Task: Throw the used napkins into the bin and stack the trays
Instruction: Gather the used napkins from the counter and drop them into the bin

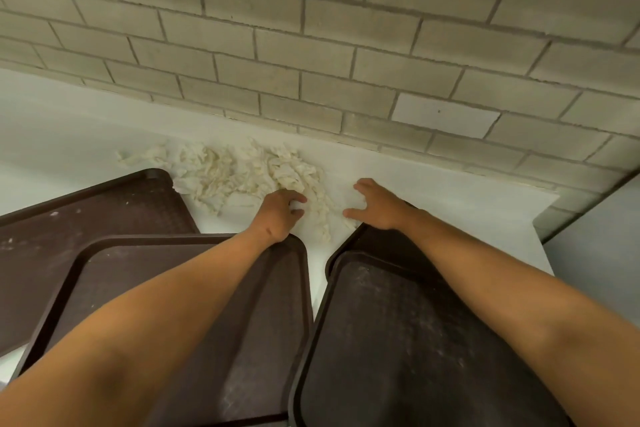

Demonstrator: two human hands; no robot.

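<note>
hands point(278, 215) point(377, 206) flank napkins point(242, 170) (no writing legible), trays point(398, 340) near.

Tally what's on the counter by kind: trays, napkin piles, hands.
Trays: 3 (back left, front left, right)
Napkin piles: 1
Hands: 2 (left hand, right hand)
Total: 6

A white counter point(450, 184) runs along the brick wall point(311, 28). A pile of crumpled napkins point(242, 170) lies on it, close to the wall. Three brown trays lie on it too — a left tray point(69, 218), a middle tray point(259, 305) that sits partly over the left one, and a right tray point(398, 340) just beside it.
</note>
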